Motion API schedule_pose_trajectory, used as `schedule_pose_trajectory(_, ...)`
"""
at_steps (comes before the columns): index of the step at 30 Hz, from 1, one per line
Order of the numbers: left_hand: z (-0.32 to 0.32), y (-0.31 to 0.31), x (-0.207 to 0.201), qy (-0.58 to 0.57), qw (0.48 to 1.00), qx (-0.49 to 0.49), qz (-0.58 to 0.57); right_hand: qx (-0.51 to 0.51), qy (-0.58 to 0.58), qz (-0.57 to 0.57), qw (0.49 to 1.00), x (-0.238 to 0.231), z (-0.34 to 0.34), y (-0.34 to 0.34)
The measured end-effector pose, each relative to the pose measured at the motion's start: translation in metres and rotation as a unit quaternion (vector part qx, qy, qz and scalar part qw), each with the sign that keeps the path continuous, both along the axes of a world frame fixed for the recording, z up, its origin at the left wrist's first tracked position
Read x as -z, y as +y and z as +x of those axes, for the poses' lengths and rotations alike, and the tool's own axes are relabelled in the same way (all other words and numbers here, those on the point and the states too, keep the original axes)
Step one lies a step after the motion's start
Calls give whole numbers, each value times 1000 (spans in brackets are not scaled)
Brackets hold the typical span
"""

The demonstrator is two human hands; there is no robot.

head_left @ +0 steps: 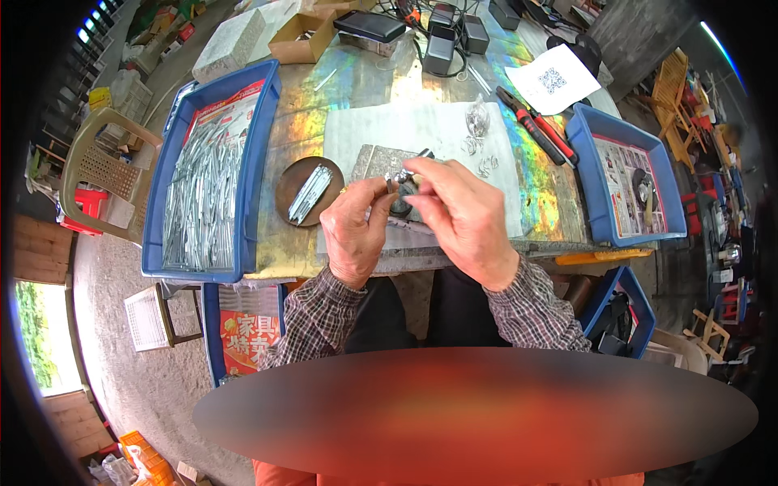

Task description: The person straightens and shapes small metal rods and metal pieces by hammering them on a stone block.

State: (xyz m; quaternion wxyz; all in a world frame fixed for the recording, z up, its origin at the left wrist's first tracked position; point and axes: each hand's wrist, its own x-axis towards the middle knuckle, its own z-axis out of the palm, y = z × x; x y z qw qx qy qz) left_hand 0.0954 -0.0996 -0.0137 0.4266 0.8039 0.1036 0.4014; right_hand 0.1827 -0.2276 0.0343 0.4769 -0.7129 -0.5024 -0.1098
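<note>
Both hands meet over a grey stone-like block (375,162) lying on a white sheet (348,121). My left hand (353,231) is closed in a pinch, with a small shiny metal piece (391,185) at its fingertips. Close against it, my right hand (470,212) has thumb and fingers drawn together; whatever they grip is mostly hidden. Between the hands sits a dark, rounded metal part (403,204) whose shape I cannot make out fully. To the left of my left hand, a round brown dish (285,190) holds a bundle of thin silvery metal strips (310,195).
A blue tray (154,235) full of metal strips stands left. At right are red-handled pliers (551,138) and a blue tray (600,202) lined with newspaper. Small metal bits (486,166) and a clear bag (477,121) lie on the sheet. Black adapters (440,50) stand behind.
</note>
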Motion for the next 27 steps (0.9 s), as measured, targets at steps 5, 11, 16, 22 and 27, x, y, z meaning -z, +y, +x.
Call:
schedule_pose_trajectory(5, -1, -2, 0, 23, 999, -35, 18, -61, -23, 10, 998, -1, 3, 25)
schedule_pose_trajectory(11, -2, -4, 1, 2, 999, -41, 33, -70, -59, 13, 996, 7, -3, 21)
schedule_pose_trajectory(16, 1, -5, 5, -20, 999, -28, -3, -60, -146, 61, 986, 29, -14, 13)
schedule_pose_trajectory(22, 0, -6, 5, -5, 999, -25, -34, -36, -171, 83, 981, 44, -17, 10)
schedule_pose_trajectory(27, 1, -6, 8, -9, 999, -29, -15, -7, -134, 64, 989, 45, -19, 1)
